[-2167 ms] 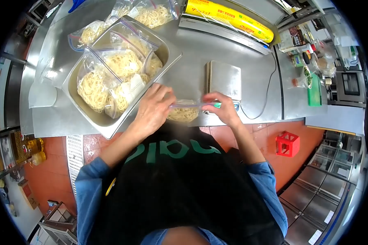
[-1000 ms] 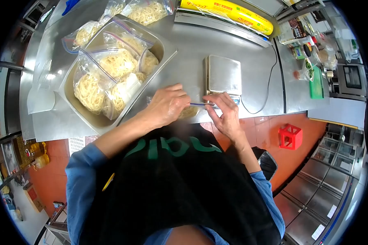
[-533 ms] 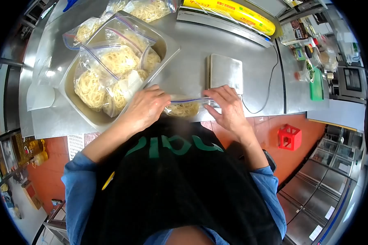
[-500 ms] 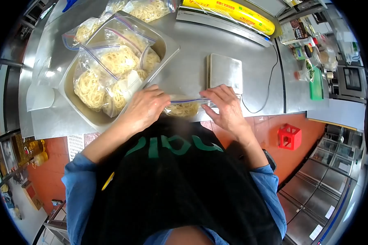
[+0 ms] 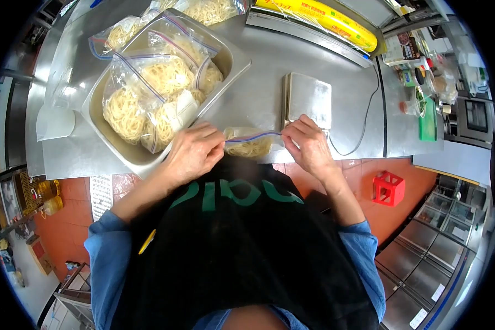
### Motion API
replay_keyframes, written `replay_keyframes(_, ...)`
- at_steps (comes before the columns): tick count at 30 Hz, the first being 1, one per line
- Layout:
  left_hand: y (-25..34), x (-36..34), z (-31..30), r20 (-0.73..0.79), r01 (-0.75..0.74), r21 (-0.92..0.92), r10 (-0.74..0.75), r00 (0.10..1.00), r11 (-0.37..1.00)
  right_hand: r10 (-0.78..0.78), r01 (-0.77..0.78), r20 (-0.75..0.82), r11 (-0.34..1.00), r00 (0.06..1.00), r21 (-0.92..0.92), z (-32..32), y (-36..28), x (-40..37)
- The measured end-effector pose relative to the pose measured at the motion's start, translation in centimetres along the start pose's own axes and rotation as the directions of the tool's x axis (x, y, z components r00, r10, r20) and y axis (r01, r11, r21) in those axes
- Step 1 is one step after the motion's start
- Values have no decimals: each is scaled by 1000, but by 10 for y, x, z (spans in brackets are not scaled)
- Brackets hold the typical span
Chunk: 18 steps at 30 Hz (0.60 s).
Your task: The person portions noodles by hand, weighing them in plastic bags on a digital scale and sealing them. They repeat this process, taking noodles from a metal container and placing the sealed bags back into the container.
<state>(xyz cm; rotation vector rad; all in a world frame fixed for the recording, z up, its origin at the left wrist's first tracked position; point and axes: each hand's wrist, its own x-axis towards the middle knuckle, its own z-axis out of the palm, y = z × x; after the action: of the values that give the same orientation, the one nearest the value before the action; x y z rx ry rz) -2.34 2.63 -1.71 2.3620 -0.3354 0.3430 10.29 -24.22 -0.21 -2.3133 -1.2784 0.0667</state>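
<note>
The small clear bag of noodles [image 5: 248, 147] is at the near edge of the table [image 5: 253, 52], close to the person's black top [image 5: 231, 247], and it looks soft, floppy and rather light. The noodles make a loose lump that would likely sag and squash if someone squeezed it hard. The thin plastic may be a bit slippery, more so if it is wet. The best place to hold it seems to be the zip strip [image 5: 254, 137] along the top, which is firmer than the rest and keeps the hands off the noodles. The left hand [image 5: 195, 149] has its fingers bent and pinching one end of that strip, and the right hand [image 5: 310, 147] pinches the other end between thumb and fingers. The strip bends a little between them. It is hard to tell if the table carries all of the bag's weight. On the left is a deep metal pan [image 5: 240, 65] with more bags of noodles [image 5: 168, 77] piled inside, and the left hand is right by its rim. Just past the right hand is a flat metal scale [image 5: 309, 100]. Farther back lies a big yellow roll [image 5: 324, 21], well apart from both hands.
</note>
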Motion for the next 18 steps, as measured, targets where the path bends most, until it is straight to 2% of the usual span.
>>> replay_keyframes(3, 2, 2, 1, -56, -38, -9, 37, 998, 999, -40, 41, 17, 998, 999, -52, -15, -21, 16)
replay_keyframes(5, 5, 5, -4, -32, -56, 70, 58, 998, 996, -98, 105, 133, 993, 986, -49, -13, -37, 32)
replay_keyframes(6, 6, 6, -5, -28, -57, 71, 59, 998, 996, -139, 142, 66, 989, 988, -43, 1, -37, 33)
replay_keyframes(7, 7, 6, -5, -38, -75, 80, 78, 996, 994, -140, 143, 63, 989, 988, -38, 7, -37, 37)
replay_keyframes(9, 6, 4, -7, -50, -86, 95, 91, 995, 992, -256, 253, 67, 966, 964, 49, 14, -37, 43)
replay_keyframes(12, 5, 0, -8, -14, -48, 113, 50, 999, 992, -346, 344, 69, 938, 936, 37, 16, -36, 50)
replay_keyframes(15, 12, 2, -12, -4, 37, 148, -37, 999, 988, -319, 313, 68, 946, 945, 88, 16, -35, 49)
replay_keyframes(17, 8, 3, -4, -20, 23, 28, -22, 1000, 999, -321, 315, 67, 945, 945, 88, 13, -39, 51)
replay_keyframes(18, 5, 3, -1, -23, 23, 27, -23, 999, 999, -319, 313, 63, 946, 946, 86, 11, -41, 52)
